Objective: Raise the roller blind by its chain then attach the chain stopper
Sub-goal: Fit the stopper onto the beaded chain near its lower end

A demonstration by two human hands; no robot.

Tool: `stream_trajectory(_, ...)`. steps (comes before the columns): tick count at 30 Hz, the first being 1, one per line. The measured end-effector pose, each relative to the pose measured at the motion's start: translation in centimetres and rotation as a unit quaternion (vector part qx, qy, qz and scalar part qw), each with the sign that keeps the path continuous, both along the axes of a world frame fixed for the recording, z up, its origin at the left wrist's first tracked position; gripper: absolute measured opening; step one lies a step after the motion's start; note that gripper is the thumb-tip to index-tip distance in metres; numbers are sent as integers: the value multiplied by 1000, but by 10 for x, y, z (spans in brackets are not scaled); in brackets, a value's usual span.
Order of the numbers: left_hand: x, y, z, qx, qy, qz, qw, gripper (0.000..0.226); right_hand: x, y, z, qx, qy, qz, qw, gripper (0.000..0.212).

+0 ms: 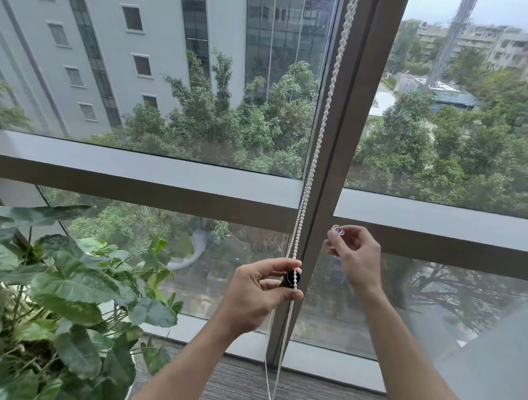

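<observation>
chain (317,147): I see white plastic beads, smooth, slightly glossy
stopper (338,229): looks like clear glossy plastic to me
window frame (341,161): matt grey metal, smooth
carpet (245,387): grey, ribbed cloth weave
leaves (75,281): waxy green sheen

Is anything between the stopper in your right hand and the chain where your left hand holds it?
Nothing visible. The right hand pinches the small clear stopper just right of the window mullion; the chain hangs in front of the mullion's left edge, gripped by the left hand.

A leafy potted plant (49,295) stands on grey carpet (306,394) beside the window frame (335,173).
</observation>
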State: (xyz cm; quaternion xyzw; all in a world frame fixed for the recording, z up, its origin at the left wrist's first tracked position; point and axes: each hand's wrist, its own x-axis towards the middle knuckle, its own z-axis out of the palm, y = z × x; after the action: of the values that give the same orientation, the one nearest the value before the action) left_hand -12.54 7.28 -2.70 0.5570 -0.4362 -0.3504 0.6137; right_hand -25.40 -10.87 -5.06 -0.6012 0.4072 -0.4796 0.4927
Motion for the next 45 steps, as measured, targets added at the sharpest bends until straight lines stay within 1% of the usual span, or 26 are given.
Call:
stream_trajectory(2, 2, 0, 1, -2, -2, -1, 1000, 48, -2, 29, 1, -1, -24, 45, 999, 14)
stream_trajectory(6, 4, 0, 1, -7, -10, -8, 1000, 47, -9, 68, 7, -27, -20, 120, 992, 18)
stream_trajectory(10, 6, 2, 0, -14, -2, -9, 1000, 45, -12, 89, 15, -51, -32, 150, 987, 29)
stream_trajectory(12, 8, 3, 0, -21, 5, -9, 1000, 45, -13, 95, 17, -77, -28, 159, 984, 33)
stream_trajectory(17, 13, 3, 0, -30, 20, -4, 999, 43, -14, 107, 24, -171, 48, 174, 969, 48)
stream_trajectory(19, 14, 3, -1, -32, 24, -4, 999, 44, -14, 111, 28, -204, 88, 167, 961, 50)
stream_trajectory(22, 16, 2, -3, -28, 19, -9, 999, 44, -13, 114, 33, -252, 147, 140, 946, 45)
stream_trajectory(25, 18, 1, -5, -26, 8, -19, 999, 43, -11, 117, 42, -251, 154, 126, 947, 32)
stream_trajectory(28, 19, 2, -5, -28, 1, -27, 999, 43, -12, 117, 48, -279, 190, 115, 934, 23)
stream_trajectory(38, 19, 1, -5, -42, -13, -52, 998, 43, -8, 122, 52, -380, 274, 129, 874, 31)
stream_trajectory(42, 20, 1, -6, -41, -17, -57, 997, 44, -9, 123, 54, -391, 292, 133, 863, 32)
stream_trajectory(45, 21, 1, -3, -40, -17, -71, 997, 42, -10, 123, 57, -392, 290, 140, 862, 30)
